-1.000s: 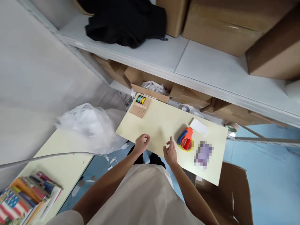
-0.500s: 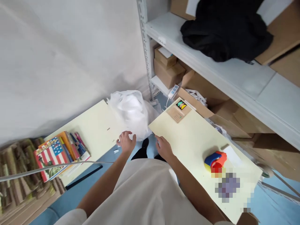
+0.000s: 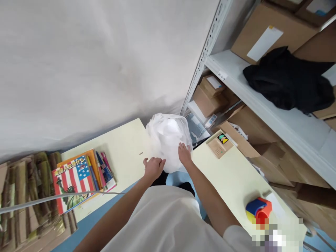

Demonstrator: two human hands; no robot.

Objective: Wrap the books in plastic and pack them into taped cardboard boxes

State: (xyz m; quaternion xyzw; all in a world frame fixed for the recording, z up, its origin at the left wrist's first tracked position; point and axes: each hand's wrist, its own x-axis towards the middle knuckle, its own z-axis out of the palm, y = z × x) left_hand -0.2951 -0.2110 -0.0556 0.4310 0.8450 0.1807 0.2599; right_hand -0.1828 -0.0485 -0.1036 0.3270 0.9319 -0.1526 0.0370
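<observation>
A white plastic bag (image 3: 169,131), bulging and crumpled, stands between the two pale tables near the wall. My right hand (image 3: 185,154) rests against the bag's right side with its fingers apart. At the bag's lower left, my left hand (image 3: 154,168) hovers by the corner of the left table (image 3: 128,140), its fingers bent and apart. Whether the left fingertips touch the plastic, I cannot tell. What fills the bag is hidden by its white folds.
Books and magazines (image 3: 84,178) lie on the left table beside flattened cardboard (image 3: 28,203). The right table (image 3: 220,178) bears a brown card (image 3: 219,147) and a red, blue and yellow object (image 3: 258,210). Metal shelving (image 3: 252,84) with boxes and black cloth (image 3: 288,80) rises at right.
My right hand has moved from beside the right table's edge onto the bag. The left hand has come to the bag's lower left. The view has turned, shifting the scene right and down.
</observation>
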